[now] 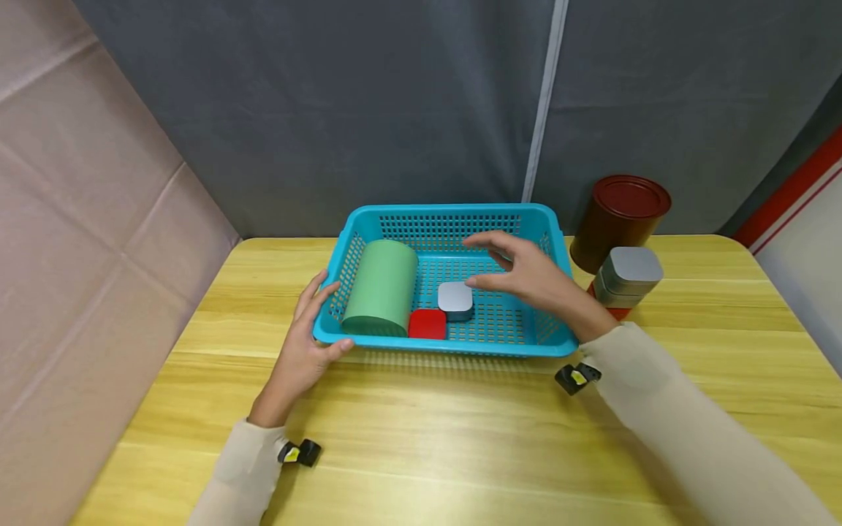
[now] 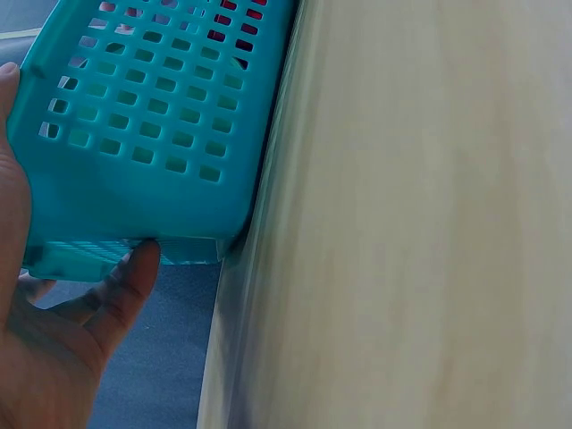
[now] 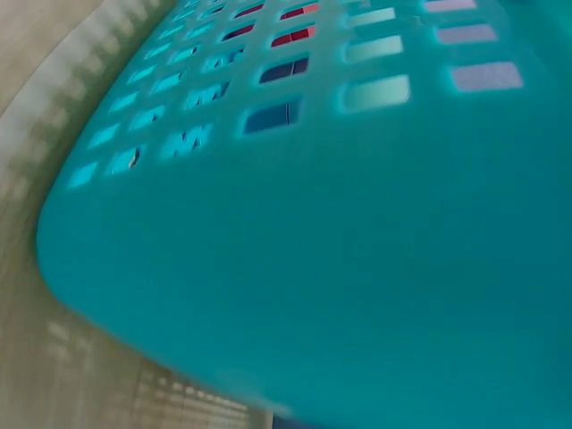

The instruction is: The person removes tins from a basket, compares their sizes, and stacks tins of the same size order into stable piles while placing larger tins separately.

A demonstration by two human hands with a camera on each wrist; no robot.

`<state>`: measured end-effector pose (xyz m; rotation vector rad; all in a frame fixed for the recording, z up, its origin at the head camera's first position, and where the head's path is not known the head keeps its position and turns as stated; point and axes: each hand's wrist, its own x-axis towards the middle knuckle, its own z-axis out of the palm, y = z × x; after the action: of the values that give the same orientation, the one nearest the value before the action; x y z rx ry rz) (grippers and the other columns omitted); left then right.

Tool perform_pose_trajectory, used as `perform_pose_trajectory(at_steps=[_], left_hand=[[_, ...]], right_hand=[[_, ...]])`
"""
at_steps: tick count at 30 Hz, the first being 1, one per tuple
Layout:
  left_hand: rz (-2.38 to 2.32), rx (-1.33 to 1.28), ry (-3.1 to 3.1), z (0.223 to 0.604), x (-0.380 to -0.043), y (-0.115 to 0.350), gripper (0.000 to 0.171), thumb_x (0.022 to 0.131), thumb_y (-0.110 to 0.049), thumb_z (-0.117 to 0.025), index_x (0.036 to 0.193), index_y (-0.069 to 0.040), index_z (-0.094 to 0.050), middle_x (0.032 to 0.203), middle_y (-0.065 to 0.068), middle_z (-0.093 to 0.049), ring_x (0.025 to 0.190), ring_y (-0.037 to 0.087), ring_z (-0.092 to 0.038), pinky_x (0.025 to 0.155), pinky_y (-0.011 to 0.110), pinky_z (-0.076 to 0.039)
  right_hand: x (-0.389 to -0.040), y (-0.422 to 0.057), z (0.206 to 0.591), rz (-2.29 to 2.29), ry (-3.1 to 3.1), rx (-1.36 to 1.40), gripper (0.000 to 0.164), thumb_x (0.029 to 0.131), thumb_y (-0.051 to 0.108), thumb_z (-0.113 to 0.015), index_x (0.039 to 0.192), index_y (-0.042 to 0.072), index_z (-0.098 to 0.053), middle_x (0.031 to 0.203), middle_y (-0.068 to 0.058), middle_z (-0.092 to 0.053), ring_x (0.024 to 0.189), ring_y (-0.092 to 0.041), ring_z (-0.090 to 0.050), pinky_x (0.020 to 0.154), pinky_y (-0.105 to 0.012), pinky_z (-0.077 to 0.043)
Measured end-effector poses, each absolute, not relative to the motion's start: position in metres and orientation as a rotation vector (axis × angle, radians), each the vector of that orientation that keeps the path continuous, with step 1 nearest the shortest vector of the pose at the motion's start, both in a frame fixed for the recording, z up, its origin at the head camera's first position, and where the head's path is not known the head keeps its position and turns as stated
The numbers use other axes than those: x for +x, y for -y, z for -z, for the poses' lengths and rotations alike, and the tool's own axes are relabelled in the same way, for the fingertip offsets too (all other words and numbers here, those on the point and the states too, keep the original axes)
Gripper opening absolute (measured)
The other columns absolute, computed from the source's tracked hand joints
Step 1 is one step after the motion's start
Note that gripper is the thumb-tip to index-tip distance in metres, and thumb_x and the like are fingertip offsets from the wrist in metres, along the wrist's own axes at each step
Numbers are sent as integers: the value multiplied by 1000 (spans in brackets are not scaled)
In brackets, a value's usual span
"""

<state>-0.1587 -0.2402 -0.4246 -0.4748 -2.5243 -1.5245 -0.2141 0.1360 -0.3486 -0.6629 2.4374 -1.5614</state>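
Observation:
A blue perforated plastic basket (image 1: 434,342) stands on the wooden table. My left hand (image 1: 305,351) holds its near left corner, thumb at the front rim and fingers along the left end; the left wrist view shows this hand (image 2: 63,357) around the basket's end wall (image 2: 125,201). In the basket lie a large green cylinder (image 1: 381,285), a red square-topped box (image 1: 427,324) and a small tin with a silver lid (image 1: 455,296). Over the basket's right half, my right hand (image 1: 526,274) has thumb and fingers spread apart with nothing between them. Its thumb tip is close beside the silver-lidded tin.
Right of the basket stands a brown canister with a dark red lid (image 1: 621,212). In front of it, partly behind my right forearm, is a stack of square tins (image 1: 631,274). A grey curtain (image 1: 329,109) hangs behind the table (image 1: 427,438).

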Motion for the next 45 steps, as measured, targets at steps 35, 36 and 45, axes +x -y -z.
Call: perform_pose_trajectory(at_steps=[35,36,45], left_hand=[[1500,-485,2527,423,-160,240,86,82,-10,-85,158,-12,-45,176,2,-14,157,36,-22,108,5,-33],[1505,-483,2526,423,-160,240,86,82,-9,-85,158,-12,-45,176,2,-14,157,36,-22,107,5,-34],[1523,-486,2521,423,-159,240,86,82,-8,-85,158,-12,-44,176,3,-14,157,37,-22,107,5,-35]], right_hand=[[-228,-120,371,1304,-2360,-589,61,93,15,-77,149,6,-54,160,-16,-48,152,-39,-39,121,-57,-38],[-228,-120,372,1299,-2352,-587,62,93,14,-77,149,5,-53,160,-17,-48,152,-39,-40,121,-56,-38],[-228,-118,375,1215,-2323,-558,62,95,14,-76,150,1,-51,161,-19,-45,148,-41,-44,119,-52,-41]])
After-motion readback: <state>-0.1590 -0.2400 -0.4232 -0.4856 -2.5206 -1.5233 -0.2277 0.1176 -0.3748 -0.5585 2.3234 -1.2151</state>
